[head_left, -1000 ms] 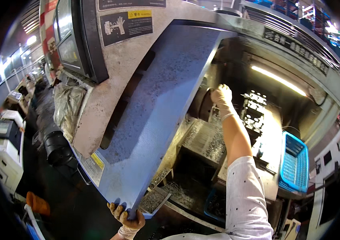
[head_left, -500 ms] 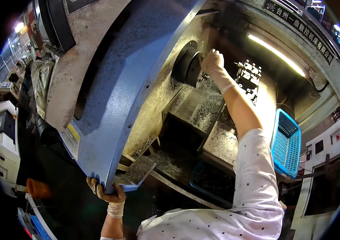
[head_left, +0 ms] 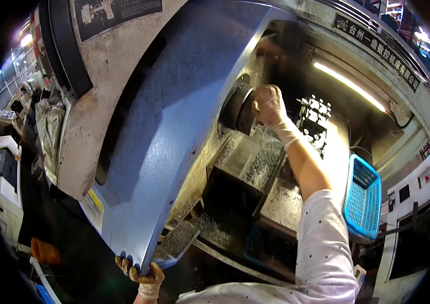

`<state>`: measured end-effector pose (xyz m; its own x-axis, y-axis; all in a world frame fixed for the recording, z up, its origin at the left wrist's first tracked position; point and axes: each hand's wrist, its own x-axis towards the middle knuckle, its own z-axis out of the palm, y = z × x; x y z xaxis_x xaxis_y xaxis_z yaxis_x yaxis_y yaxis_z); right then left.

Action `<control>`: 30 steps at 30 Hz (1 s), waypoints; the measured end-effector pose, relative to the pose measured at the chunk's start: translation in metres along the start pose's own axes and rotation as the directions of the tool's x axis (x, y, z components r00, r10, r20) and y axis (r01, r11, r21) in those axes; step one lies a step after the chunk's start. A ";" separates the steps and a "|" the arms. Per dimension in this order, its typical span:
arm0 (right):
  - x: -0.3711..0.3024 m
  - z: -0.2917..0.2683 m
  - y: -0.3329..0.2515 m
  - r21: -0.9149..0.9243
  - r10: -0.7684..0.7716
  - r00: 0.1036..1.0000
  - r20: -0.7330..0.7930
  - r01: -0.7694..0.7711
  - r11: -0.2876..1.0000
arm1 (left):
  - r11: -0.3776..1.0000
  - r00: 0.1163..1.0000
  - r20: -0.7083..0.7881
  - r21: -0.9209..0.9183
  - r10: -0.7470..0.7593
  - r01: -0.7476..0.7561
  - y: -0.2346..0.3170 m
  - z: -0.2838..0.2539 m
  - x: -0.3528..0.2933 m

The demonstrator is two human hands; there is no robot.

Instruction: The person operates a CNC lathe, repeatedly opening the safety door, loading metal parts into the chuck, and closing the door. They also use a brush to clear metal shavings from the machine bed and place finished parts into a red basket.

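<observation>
My left hand (head_left: 143, 276), in a soiled pale glove, is closed round the lower edge of the blue sliding door (head_left: 159, 131) of a lathe. Inside the machine, my right hand (head_left: 270, 105), gloved too, is held up at the front of the dark round chuck (head_left: 236, 107). Its fingers are curled; whatever they hold, if anything, is hidden behind the hand. Just right of that wrist stands a tool block (head_left: 315, 117) with several bright holders. A step below the chuck (head_left: 263, 157) is covered with metal chips.
A blue plastic basket (head_left: 362, 200) hangs at the right of the opening. A lit tube lamp (head_left: 349, 86) runs along the back. Chips lie in a lower tray (head_left: 178, 240) beside the door. Far left, an orange object (head_left: 45, 251) is near the floor.
The door has slid slightly right with my left hand on it, covering more of the inner wall. My right hand stays by the chuck. The whole view has shifted a little.
</observation>
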<state>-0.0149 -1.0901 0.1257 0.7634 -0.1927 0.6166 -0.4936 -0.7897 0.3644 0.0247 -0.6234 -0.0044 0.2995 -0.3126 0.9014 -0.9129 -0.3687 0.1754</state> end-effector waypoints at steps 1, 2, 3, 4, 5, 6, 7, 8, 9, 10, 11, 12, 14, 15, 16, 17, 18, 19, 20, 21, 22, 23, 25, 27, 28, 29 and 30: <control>-0.009 0.021 -0.016 0.152 0.340 0.932 -0.124 -0.321 0.935 | 1.000 1.000 -0.008 -0.003 -0.016 0.016 0.000 0.001 0.001; -0.021 0.037 -0.028 0.460 0.681 0.689 -0.249 -0.535 0.709 | 0.999 0.999 -0.027 -0.028 -0.039 0.039 0.001 0.004 0.002; -0.034 0.051 -0.037 0.720 0.865 0.376 -0.331 -0.492 0.489 | 0.998 0.999 -0.020 -0.056 -0.025 0.024 0.002 0.007 0.005; -0.033 0.071 -0.048 0.817 0.989 0.134 -0.069 -0.561 0.133 | 0.999 1.000 -0.010 -0.045 -0.012 0.012 0.002 0.006 0.004; -0.033 0.087 -0.056 0.824 0.972 -0.129 0.194 -0.516 -0.233 | 0.999 1.000 -0.004 -0.043 0.006 -0.006 0.000 0.007 0.004; -0.030 0.095 -0.060 0.613 0.774 -0.312 0.551 -0.478 -0.629 | 0.999 1.000 0.002 -0.033 0.028 -0.028 -0.003 0.006 0.005; -0.031 0.094 -0.063 0.711 0.803 -0.154 0.576 -0.391 -0.585 | 0.999 0.999 -0.009 -0.023 0.033 -0.033 -0.004 0.005 0.005; -0.035 0.092 -0.066 0.791 0.824 0.005 0.566 -0.284 -0.542 | 0.998 0.999 -0.017 -0.049 0.028 -0.029 -0.003 0.002 0.006; -0.037 0.094 -0.070 0.809 0.874 -0.041 0.485 -0.358 -0.466 | 0.998 0.999 -0.020 -0.052 0.026 -0.027 -0.002 0.001 0.005; -0.035 0.095 -0.067 0.822 0.853 -0.086 0.515 -0.233 -0.520 | 0.998 0.999 -0.023 -0.059 0.025 -0.026 -0.001 0.001 0.006; -0.032 0.092 -0.051 0.786 0.811 -0.269 0.520 -0.220 -0.578 | 0.997 0.999 -0.044 -0.069 0.024 -0.027 0.000 0.004 0.009; -0.032 0.081 -0.040 0.740 0.732 -0.448 0.513 -0.200 -0.642 | 0.997 0.999 -0.049 -0.076 0.021 -0.024 0.001 0.007 0.011; -0.048 0.058 -0.042 0.724 0.714 -0.139 0.686 0.032 -0.689 | 0.997 0.999 -0.037 -0.076 0.013 -0.015 0.004 0.012 0.014; -0.058 0.042 -0.043 0.682 0.691 0.028 0.722 0.142 -0.718 | 0.997 0.998 -0.053 -0.071 0.019 -0.023 0.005 0.012 0.016; -0.069 0.025 -0.045 0.624 0.664 0.196 0.722 0.232 -0.747 | 0.997 0.998 -0.066 -0.071 0.015 -0.019 0.005 0.011 0.015; -0.083 -0.007 -0.059 0.744 0.744 0.335 0.577 0.160 -0.649 | 0.998 0.997 -0.068 -0.051 0.022 -0.026 0.002 0.008 0.016; -0.105 -0.032 -0.073 0.849 0.776 0.473 0.417 0.102 -0.519 | 0.999 0.998 -0.061 -0.025 0.026 -0.028 0.002 0.005 0.018; -0.137 -0.044 -0.068 0.985 0.863 0.475 0.170 -0.054 -0.164 | 0.999 0.996 -0.076 -0.001 0.039 -0.040 0.000 0.003 0.017; -0.166 -0.064 -0.048 0.987 0.924 0.365 0.114 -0.145 -0.065 | 0.998 0.994 -0.094 0.017 0.054 -0.053 -0.001 0.003 0.017; -0.217 -0.066 -0.009 0.820 0.937 0.308 -0.163 -0.486 0.302 | 0.998 0.992 -0.110 0.015 0.054 -0.053 0.003 0.002 0.021; -0.255 -0.089 0.022 0.671 0.934 0.326 -0.148 -0.661 0.337 | 0.999 0.991 -0.131 0.016 0.036 -0.034 0.007 0.005 0.023; -0.293 -0.112 0.050 0.484 0.931 0.340 -0.131 -0.797 0.360 | 0.999 0.991 -0.125 0.016 0.051 -0.049 0.006 0.006 0.024; -0.353 -0.157 0.071 -0.065 0.952 0.306 0.030 -0.949 0.307 | 0.998 0.988 -0.145 -0.024 0.054 -0.058 0.003 0.018 0.026; -0.386 -0.174 0.066 -0.207 0.887 0.462 0.010 -0.867 0.454 | 0.999 0.984 -0.174 0.039 0.043 -0.037 0.009 0.022 0.029; -0.399 -0.186 0.055 -0.100 0.847 0.513 -0.138 -0.858 0.504 | 0.997 0.984 -0.176 0.078 0.038 -0.024 0.014 0.024 0.033; -0.410 -0.192 0.039 0.042 0.840 0.479 -0.254 -0.863 0.504 | 0.983 0.992 -0.117 0.179 0.048 -0.026 0.017 0.019 0.037; -0.422 -0.189 0.014 0.186 0.911 0.325 -0.255 -0.908 0.376 | 0.985 0.991 -0.127 0.168 0.054 -0.032 0.023 0.017 0.041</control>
<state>-0.4226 -0.9099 0.0028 -0.3076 -0.6330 0.7104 -0.8011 -0.2307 -0.5524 0.0207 -0.6595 0.0304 0.2126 -0.2185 0.9524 -0.8624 -0.5002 0.0778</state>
